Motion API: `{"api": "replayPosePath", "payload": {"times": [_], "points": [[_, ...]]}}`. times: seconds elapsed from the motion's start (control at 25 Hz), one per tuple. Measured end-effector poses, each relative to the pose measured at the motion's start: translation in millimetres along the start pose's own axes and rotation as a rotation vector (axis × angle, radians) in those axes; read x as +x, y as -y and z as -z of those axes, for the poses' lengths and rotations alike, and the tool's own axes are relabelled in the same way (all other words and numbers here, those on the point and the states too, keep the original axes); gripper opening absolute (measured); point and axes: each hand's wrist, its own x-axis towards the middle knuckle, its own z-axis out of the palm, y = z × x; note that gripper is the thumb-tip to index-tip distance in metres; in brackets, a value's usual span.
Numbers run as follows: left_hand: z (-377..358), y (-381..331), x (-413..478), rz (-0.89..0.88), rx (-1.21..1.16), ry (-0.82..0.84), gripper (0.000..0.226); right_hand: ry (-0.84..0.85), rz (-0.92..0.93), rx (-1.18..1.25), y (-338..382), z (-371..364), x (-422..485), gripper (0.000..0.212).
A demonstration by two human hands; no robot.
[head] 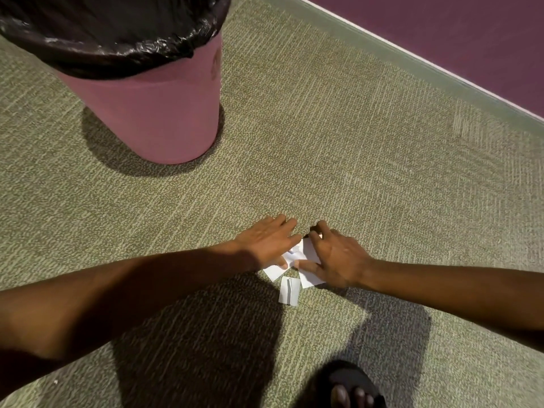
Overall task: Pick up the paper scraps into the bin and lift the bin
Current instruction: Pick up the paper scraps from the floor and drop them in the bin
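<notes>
Head view, looking down on green carpet [338,148]; both hands low in the middle of the frame, pressed to a small huddle of white paper scraps [306,254]. Left hand [269,242] laid flat with fingers spread wide, palm down over the left edge of the pile, thumb resting on one scrap, probably to pin the loose pieces and rake them inward. Right hand [335,260] also splayed, fingertips curled a little onto the right side of the pile, thumb lying across a scrap, likely herding the sheets toward the other hand so that all can be scooped at once. Nothing gripped or lifted yet. One folded scrap [289,290] just below the hands, apart from both, not gathered in. Pink bin [153,113] with a black liner [112,33] upright in the upper left of the frame, well apart from the pile, mouth open for the drop. Purple wall [456,30] across the upper right; sandalled foot [353,387] at the bottom edge
</notes>
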Motion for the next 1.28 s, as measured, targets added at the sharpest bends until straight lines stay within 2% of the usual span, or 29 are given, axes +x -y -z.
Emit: {"api": "replayPosePath", "payload": {"times": [0.12,0.28,0.4,0.52,0.76,0.96,1.12,1.2,1.28], "points": [[-1.5,1.0,-7.3,-0.033,0.002,0.016,0.04,0.074,-0.059,0.003,14.1,-5.4,-8.2,0.112],[-8.5,4.5,-10.9,-0.057,0.017,0.006,0.033,0.078,-0.089,-0.092,31.3,-19.8,-8.9,0.116],[-12.0,10.3,-13.0,-0.073,0.019,-0.008,0.024,0.021,-0.06,-0.105,31.4,-23.8,-7.0,0.1],[-9.9,17.6,-17.0,-0.072,0.02,-0.026,0.02,-0.053,0.03,0.019,23.7,-25.3,-11.9,0.073],[-8.3,28.7,-19.5,-0.035,-0.012,-0.006,0.025,-0.069,0.234,0.161,19.5,-36.2,-15.1,0.022],[-4.1,26.8,-19.6,-0.005,-0.062,0.026,0.029,-0.003,0.3,0.13,16.4,-37.6,-4.8,0.021],[28.0,28.1,-21.1,0.13,-0.223,0.091,0.023,0.099,0.344,0.119,14.9,-3.8,10.0,0.005],[64.6,36.5,-22.7,0.232,-0.306,0.085,0.021,0.111,0.374,0.226,16.1,34.1,22.4,0.017],[118.9,47.3,-29.6,0.338,-0.272,0.06,0.02,0.124,0.434,0.295,27.2,84.4,38.6,0.024]]}}
